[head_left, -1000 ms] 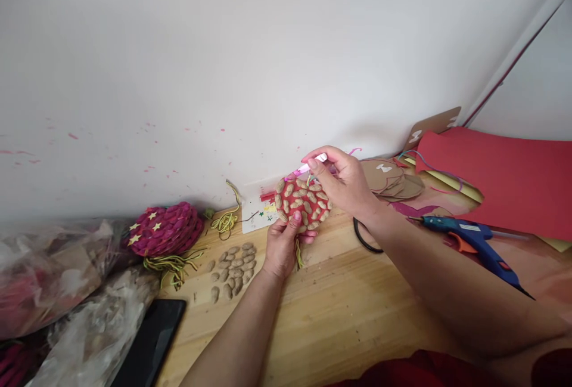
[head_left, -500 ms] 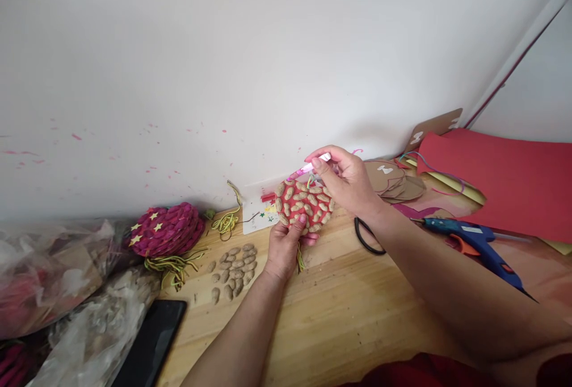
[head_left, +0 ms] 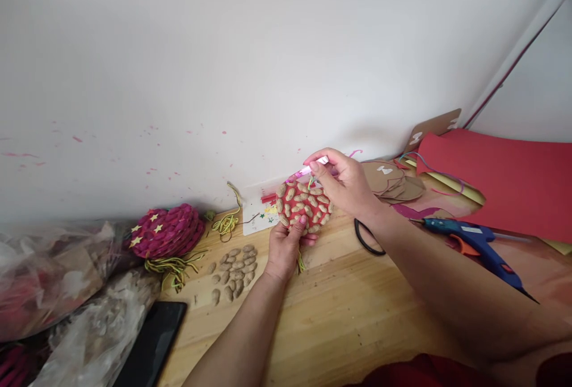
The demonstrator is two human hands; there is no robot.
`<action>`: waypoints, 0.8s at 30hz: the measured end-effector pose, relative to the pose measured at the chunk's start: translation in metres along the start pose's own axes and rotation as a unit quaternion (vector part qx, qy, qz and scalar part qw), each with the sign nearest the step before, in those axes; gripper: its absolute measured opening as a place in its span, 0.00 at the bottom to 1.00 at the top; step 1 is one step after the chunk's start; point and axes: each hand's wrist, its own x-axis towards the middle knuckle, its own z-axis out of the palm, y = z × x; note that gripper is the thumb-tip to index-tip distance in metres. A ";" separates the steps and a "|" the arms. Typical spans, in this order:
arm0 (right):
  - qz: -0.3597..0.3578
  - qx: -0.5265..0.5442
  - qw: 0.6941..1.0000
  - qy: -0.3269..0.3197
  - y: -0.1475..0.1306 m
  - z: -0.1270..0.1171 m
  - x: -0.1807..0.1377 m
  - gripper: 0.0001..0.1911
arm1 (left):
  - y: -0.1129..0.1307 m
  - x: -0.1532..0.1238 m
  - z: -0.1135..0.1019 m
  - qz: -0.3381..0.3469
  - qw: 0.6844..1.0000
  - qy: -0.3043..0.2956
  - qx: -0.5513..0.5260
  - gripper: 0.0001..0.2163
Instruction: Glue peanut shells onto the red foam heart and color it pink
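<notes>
My left hand point(head_left: 288, 247) is closed on the lower edge of a round red disc point(head_left: 308, 201) covered with peanuts in their shells, its thumb on the front face. Yellow-green yarn hangs below the disc. In my right hand point(head_left: 342, 178) is a slim white and pink brush or pen point(head_left: 308, 169), pinched between thumb and fingers. Its pink end is at the disc's upper left edge; whether it touches a peanut I cannot tell. Loose peanuts point(head_left: 236, 268) lie on the wooden table to the left of my left hand.
At left are a stack of magenta woven discs point(head_left: 167, 231) with yellow stars, plastic bags point(head_left: 49, 279) and a black phone point(head_left: 152, 342). Right of my hands lie black-handled scissors point(head_left: 367, 238), a blue glue gun point(head_left: 478, 247), cardboard pieces point(head_left: 388, 181) and red sheets point(head_left: 500, 184). A white wall stands behind.
My right hand and the brush or pen have shifted very slightly left and tilted a little flatter. The peanut disc stays almost in place in my left hand.
</notes>
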 end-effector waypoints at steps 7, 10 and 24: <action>-0.018 -0.001 1.000 0.001 -0.003 -0.002 0.001 0.11 | 0.000 0.002 0.000 0.007 1.000 0.002 0.005 0.22; -0.011 -0.015 1.000 -0.010 -0.003 -0.001 0.000 0.11 | -0.001 0.001 -0.001 0.010 1.000 0.000 0.013 0.22; -0.020 -0.048 0.998 0.021 -0.004 -0.003 0.001 0.10 | 0.000 0.001 0.000 0.002 1.000 0.003 0.008 0.23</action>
